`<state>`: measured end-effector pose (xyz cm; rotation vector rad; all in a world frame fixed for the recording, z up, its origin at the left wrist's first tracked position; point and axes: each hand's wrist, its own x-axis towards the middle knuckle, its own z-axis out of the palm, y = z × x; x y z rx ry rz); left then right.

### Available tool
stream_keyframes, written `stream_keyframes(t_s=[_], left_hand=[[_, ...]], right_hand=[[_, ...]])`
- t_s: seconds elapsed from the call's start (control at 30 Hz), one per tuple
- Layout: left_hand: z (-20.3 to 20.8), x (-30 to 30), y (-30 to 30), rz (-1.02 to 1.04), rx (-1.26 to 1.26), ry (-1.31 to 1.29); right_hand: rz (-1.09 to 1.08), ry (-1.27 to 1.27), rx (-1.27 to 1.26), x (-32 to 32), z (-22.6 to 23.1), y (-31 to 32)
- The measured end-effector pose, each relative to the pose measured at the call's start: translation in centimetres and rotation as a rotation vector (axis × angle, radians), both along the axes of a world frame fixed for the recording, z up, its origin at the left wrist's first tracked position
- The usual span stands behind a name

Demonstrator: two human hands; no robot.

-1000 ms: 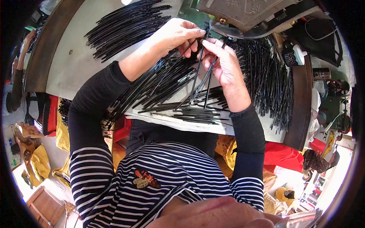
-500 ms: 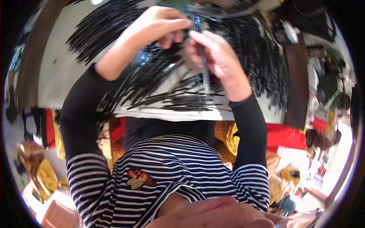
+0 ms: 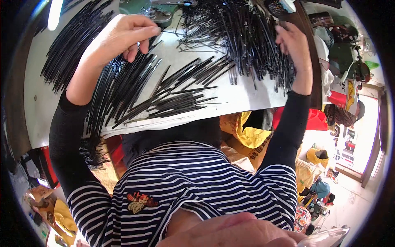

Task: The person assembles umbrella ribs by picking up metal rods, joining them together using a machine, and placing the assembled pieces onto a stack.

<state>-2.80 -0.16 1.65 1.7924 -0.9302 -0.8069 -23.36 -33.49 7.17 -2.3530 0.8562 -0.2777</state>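
Poising bent left fingers above black strips, bent right fingers at right pile; could not tell if gripping. Had piles separate on surface, presumably for reach.

Your white table, with brown borders at its left and right, carries thin black strips: a neat far-left bundle, a slanting middle pile, and a smaller loose bunch toward your near edge. On your right spreads a large, tangled heap. At the far side you have a green machine base, resting on or set into the tabletop, which you cannot tell.
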Motion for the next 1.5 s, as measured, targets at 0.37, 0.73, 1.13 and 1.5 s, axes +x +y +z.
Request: stream_keyframes(t_s=[0.37,0.73,1.13,1.5], left_hand=[[-0.8,-5.6,-0.3,-0.28,0.061,-0.776],[-0.5,-5.3,2.2,-0.324,0.25,-0.831],[-1.5,-4.0,1.8,-0.159,0.149,-0.679],[-1.8,-0.3,1.4,-0.041,0.014,0.0]], right_hand=[[0.508,0.015,-0.41,3.5,-3.4,10.8],[0.721,-0.004,-0.759,7.3,-6.8,13.2],[0.717,-0.161,-0.685,7.5,-7.7,12.5],[0.665,-0.267,-0.554,7.9,-6.9,14.4]])
